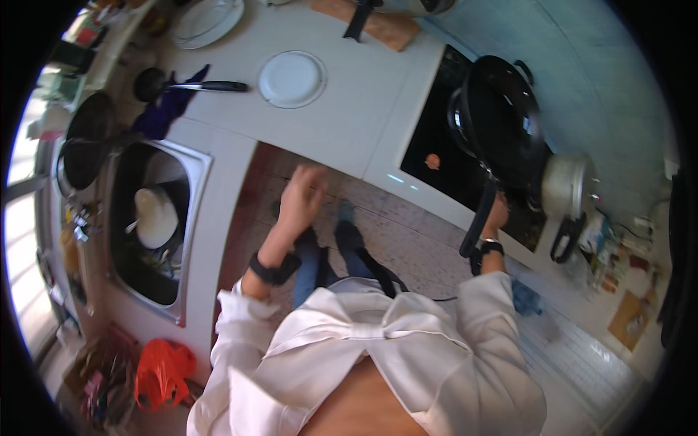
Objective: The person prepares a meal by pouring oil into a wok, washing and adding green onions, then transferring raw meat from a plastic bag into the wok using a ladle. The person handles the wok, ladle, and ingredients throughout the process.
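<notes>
My left hand (303, 197) is blurred by motion above the floor, just in front of the counter edge. Its fingers bend loosely, apart from the thumb, and I see nothing in them. My right hand (495, 211) is at the front of the black hob (422, 147), close beside the pan's black handle (480, 223). That handle partly covers the fingers, so I cannot tell whether they grip anything. A black wok-like pan (504, 109) stands on the hob, its handle pointing toward me. Right of it is a metal pot (567, 185), probably a pressure cooker, with a black handle (567, 240).
On the counter (349, 120) are a white plate (292, 79), a ladle with a black handle (224, 86) and a purple cloth (166, 111). The sink (188, 240) holds a pale dish (155, 218). Lower left lies a red plastic bag (163, 370).
</notes>
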`<state>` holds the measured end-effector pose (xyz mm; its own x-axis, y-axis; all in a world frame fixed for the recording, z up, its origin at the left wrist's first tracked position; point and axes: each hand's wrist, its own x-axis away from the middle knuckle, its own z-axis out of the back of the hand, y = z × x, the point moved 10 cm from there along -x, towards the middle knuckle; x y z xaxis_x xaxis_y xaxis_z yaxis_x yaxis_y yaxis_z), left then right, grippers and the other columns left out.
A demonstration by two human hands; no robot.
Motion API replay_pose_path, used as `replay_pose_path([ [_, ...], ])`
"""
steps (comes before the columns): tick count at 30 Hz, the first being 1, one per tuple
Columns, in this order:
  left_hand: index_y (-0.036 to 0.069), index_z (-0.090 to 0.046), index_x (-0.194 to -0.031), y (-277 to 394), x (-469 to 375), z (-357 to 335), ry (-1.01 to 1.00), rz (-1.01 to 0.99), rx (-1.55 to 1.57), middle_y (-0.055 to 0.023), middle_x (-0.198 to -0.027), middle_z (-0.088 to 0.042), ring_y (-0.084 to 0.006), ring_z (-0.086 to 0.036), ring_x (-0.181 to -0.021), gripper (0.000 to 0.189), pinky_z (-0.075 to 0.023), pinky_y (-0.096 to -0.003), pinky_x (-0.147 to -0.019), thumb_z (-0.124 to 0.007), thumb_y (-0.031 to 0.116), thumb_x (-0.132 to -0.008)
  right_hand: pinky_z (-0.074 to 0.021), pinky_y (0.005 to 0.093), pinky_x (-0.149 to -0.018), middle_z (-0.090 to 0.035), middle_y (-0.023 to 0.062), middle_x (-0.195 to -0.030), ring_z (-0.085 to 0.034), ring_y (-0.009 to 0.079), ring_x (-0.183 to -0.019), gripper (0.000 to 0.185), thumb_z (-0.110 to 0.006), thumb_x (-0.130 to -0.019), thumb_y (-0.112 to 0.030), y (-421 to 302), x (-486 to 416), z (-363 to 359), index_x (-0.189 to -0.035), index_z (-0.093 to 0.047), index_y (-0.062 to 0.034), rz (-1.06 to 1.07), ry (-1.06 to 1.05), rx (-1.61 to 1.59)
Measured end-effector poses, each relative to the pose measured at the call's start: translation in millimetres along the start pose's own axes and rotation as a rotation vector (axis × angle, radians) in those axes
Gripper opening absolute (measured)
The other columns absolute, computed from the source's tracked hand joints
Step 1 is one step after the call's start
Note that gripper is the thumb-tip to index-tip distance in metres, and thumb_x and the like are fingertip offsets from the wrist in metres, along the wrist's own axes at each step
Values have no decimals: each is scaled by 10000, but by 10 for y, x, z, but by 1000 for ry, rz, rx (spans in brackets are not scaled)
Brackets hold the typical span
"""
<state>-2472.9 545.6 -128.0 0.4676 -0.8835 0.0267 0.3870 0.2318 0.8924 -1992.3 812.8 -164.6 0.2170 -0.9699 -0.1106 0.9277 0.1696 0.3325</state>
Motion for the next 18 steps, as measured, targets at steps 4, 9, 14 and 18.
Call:
replay_pose_path([
  [4,60,-597,-982,-120,-739,354,258,-216,-647,-87,-954,-561,-261,-578,-856,214,-490,-350,-682,-593,52,-768,-536,380,-763,-611,141,-1159,-635,303,-925,255,-544,-826,-161,-21,-6,196,-1006,-662,-24,8,5,-144],
  [9,114,-562,-813,-451,-1336,-8,-2,-511,-1368,-23,-834,-536,-191,-547,-778,85,-464,-304,-605,-574,137,-731,-543,362,-765,-586,150,-1209,-635,278,-952,283,-546,-790,-137,-19,3,250,-1011,-664,-6,-8,-29,-154],
  [14,144,-574,-727,-548,-1610,-245,-118,-640,-1487,12,-733,-542,-154,-558,-758,25,-456,-271,-524,-591,157,-713,-551,356,-761,-577,167,-1217,-635,279,-960,290,-565,-768,-112,-48,-14,265,-1013,-661,8,-34,-14,-155],
  [18,110,-561,-819,-306,-1778,-48,-156,-607,-1443,-23,-810,-566,-175,-565,-759,120,-481,-271,-537,-598,132,-707,-548,346,-782,-578,178,-1212,-628,276,-982,295,-595,-740,-102,-55,-19,286,-1001,-656,21,-75,-17,-153],
])
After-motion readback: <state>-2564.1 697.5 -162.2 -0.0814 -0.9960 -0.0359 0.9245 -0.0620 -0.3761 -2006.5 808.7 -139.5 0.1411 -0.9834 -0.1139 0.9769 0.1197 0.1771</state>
